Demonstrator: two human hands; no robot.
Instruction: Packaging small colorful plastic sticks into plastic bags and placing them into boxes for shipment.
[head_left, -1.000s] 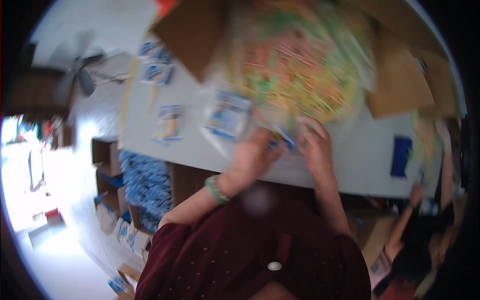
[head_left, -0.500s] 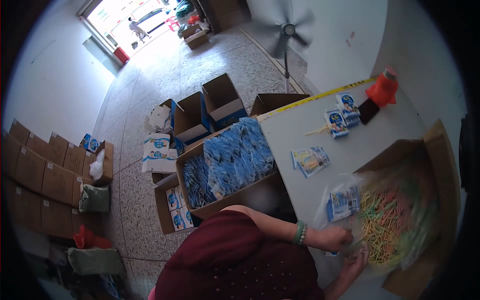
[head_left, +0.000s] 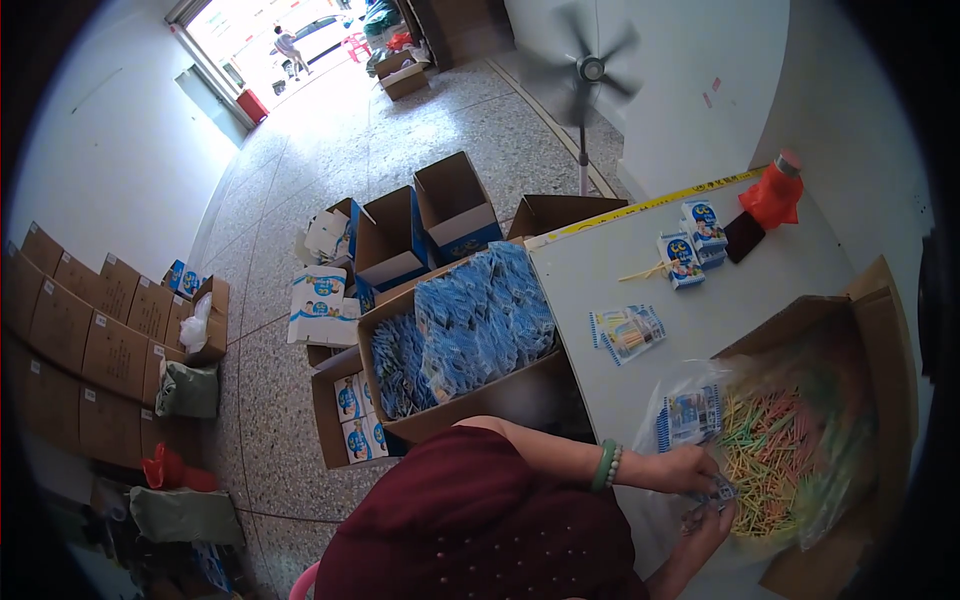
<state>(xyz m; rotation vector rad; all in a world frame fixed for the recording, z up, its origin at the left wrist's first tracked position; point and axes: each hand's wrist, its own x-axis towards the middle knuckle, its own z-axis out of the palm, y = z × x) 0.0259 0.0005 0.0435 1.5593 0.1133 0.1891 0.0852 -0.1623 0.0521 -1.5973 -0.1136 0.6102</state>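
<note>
My left hand (head_left: 688, 468), with a green bangle and a bead bracelet at its wrist, pinches a small clear packet with blue print (head_left: 718, 491). Just below it, my right hand (head_left: 708, 527) has its fingers closed at the packet's lower side. Both hands are at the edge of an open cardboard box lined with a clear plastic bag (head_left: 822, 512). Inside lie many thin yellow, green and pink sticks (head_left: 770, 450). On the bag beside my left hand rest several blue-printed packets (head_left: 690, 418). What the held packet contains is too small to tell.
More packets (head_left: 630, 332), small printed boxes (head_left: 684, 262), a dark flat object (head_left: 743, 237) and a red-wrapped bottle (head_left: 773, 190) are on the white table (head_left: 590, 270). To the left stands a carton of blue packets (head_left: 485, 315). A fan (head_left: 590, 70) stands beyond.
My left hand has moved slightly right and up, and the small packet now shows between both hands. The whole view has shifted a little.
</note>
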